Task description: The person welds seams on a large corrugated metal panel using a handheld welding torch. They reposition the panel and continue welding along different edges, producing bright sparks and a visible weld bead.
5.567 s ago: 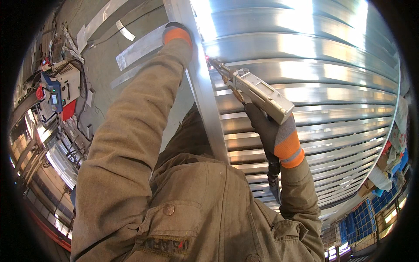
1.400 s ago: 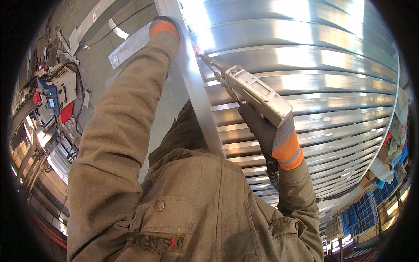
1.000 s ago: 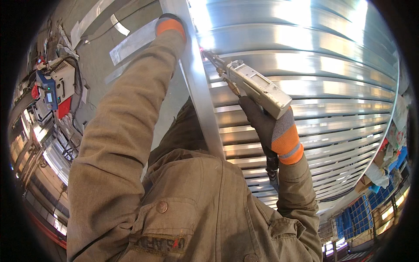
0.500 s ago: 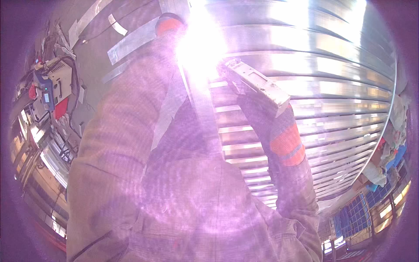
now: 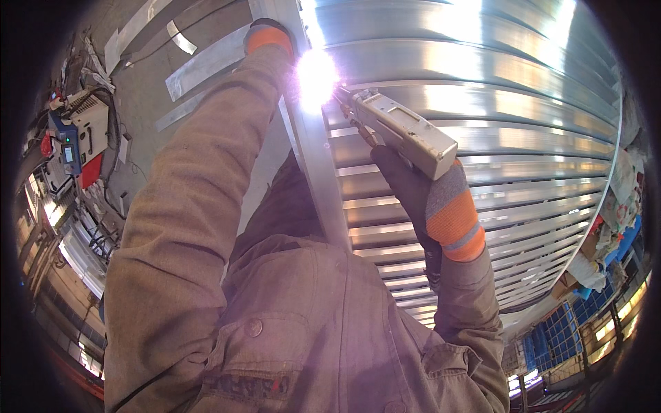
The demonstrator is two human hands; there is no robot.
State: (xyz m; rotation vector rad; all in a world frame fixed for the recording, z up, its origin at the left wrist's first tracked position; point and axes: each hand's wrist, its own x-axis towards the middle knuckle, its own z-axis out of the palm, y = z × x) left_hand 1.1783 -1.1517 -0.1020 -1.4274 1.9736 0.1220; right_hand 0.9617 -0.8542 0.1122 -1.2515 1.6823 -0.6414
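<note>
My right hand, in a dark glove with an orange and grey cuff, is closed round a welding gun with a pale boxy body. Its nozzle points up and left at a glaring white arc. The arc burns where a flat metal rail meets the ends of long shiny metal slats, and its glare hides the joint. Farther up, my left hand, gloved with an orange cuff, rests at the rail's left edge; its fingers are hidden.
Metal strips lie on the grey floor left of the rail. A boxy machine with a small blue-framed screen and cables stands at the far left. Beyond the slats' right edge are a blue grid crate and loose bags.
The arc's glare has shrunk and the purple haze has faded, so the rail and welding gun show more clearly. Both hands stay in nearly the same place.
</note>
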